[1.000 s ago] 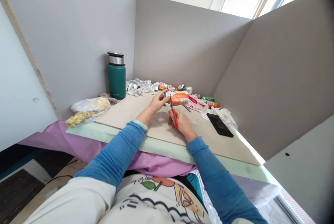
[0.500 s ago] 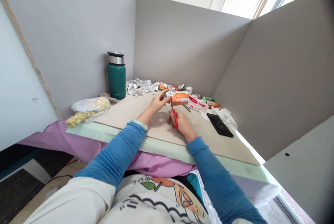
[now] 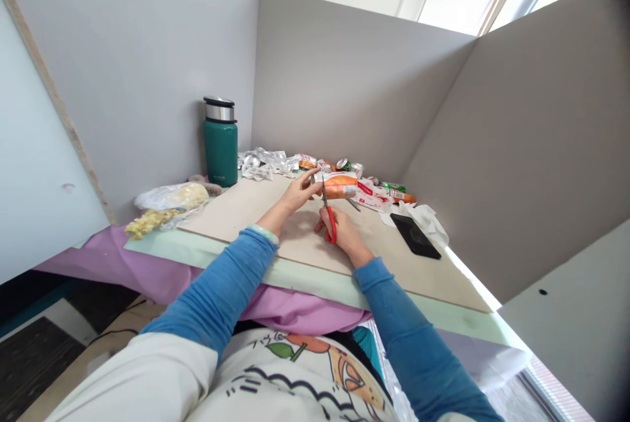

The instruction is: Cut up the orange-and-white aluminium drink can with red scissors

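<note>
My left hand (image 3: 299, 192) grips one end of an orange and white drink can (image 3: 342, 186), which lies sideways in the air above the board. In my right hand (image 3: 339, 225) is a pair of scissors (image 3: 331, 222) with red handles, its blades pointing up. The blades cross the can's side close to my left fingers; how deep they reach into the metal I cannot tell. Beneath both hands is a beige board (image 3: 305, 245) on the table. A thin dark rod (image 3: 353, 204) rests on the board behind the can.
A green bottle (image 3: 220, 146) stands at the back left, near a plastic bag (image 3: 172, 197). Crumpled foil and cut cans (image 3: 266, 163) line the back. A black phone (image 3: 416, 236) lies at the right beside white tissue (image 3: 430, 222). Grey panels (image 3: 344, 81) enclose the table.
Almost nothing differs. The view has shifted very slightly, while both hands keep their hold on the can and the scissors.
</note>
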`<action>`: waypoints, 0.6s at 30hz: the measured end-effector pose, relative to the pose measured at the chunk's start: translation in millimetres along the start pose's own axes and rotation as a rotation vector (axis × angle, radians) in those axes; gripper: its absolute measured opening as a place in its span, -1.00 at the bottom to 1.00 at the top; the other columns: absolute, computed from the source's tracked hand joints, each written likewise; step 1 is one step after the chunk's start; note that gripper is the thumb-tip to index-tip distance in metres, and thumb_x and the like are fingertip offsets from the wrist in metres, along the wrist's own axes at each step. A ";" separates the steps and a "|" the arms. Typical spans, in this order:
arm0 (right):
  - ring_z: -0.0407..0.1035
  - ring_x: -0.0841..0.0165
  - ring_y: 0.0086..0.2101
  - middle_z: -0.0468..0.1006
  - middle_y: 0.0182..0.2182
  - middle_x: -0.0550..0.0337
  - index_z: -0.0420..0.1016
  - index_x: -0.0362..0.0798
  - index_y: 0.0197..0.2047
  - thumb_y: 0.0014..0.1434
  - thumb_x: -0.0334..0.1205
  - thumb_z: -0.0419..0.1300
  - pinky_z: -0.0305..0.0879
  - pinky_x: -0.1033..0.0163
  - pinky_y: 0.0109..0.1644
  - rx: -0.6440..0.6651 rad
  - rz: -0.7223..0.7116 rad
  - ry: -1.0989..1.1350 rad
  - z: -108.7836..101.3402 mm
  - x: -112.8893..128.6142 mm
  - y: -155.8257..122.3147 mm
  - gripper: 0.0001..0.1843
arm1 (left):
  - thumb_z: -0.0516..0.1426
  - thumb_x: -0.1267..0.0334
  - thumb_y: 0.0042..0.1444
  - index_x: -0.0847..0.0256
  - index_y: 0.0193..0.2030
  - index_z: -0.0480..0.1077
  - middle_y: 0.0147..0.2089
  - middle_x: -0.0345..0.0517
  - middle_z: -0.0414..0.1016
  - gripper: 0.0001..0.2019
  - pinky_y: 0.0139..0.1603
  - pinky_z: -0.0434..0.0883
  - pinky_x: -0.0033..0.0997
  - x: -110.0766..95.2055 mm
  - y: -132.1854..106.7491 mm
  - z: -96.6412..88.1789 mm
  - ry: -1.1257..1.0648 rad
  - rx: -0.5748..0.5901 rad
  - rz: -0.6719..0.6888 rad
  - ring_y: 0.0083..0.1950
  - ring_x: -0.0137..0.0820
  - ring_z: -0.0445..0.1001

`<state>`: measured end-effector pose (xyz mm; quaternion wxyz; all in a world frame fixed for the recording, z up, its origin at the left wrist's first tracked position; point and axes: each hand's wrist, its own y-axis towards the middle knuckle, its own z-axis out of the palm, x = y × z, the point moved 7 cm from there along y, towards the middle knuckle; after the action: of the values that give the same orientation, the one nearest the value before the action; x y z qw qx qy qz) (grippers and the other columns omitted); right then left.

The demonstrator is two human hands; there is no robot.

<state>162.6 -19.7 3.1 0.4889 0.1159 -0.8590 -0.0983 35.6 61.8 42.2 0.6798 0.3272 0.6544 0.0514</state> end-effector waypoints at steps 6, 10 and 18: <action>0.34 0.39 -0.59 0.61 -0.50 0.15 0.41 -0.01 -0.40 0.39 0.25 0.02 0.30 0.28 -0.45 0.001 -0.030 0.003 0.2 1.9 0.1 -0.46 | 0.24 0.07 0.18 0.14 0.40 0.32 -0.15 -0.09 0.53 -0.35 -0.21 0.45 -0.46 3.9 -0.4 -0.3 -0.029 0.003 -0.052 -0.11 -0.36 0.51; 0.35 0.38 -0.61 0.57 -0.57 0.17 0.39 0.01 -0.41 0.38 0.27 0.01 0.29 0.28 -0.47 -0.022 -0.007 0.001 -0.1 -0.1 0.6 -0.45 | 0.24 0.05 0.18 0.15 0.40 0.32 -0.16 -0.11 0.52 -0.35 -0.20 0.46 -0.45 4.0 -0.6 0.7 -0.022 0.010 -0.052 -0.11 -0.36 0.51; 0.44 0.30 -0.56 0.54 -0.61 0.14 0.40 0.00 -0.42 0.35 0.29 0.02 0.37 0.25 -0.42 -0.082 0.041 -0.095 -4.0 -3.9 2.4 -0.44 | 0.24 0.03 0.18 0.16 0.41 0.29 -0.14 -0.08 0.54 -0.33 -0.19 0.47 -0.42 7.0 -0.3 1.1 -0.011 0.009 -0.085 -0.08 -0.33 0.54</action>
<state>167.7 -16.4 2.6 0.4540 0.0734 -0.8786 -0.1287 37.4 64.6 36.0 0.6835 0.3024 0.6642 0.0181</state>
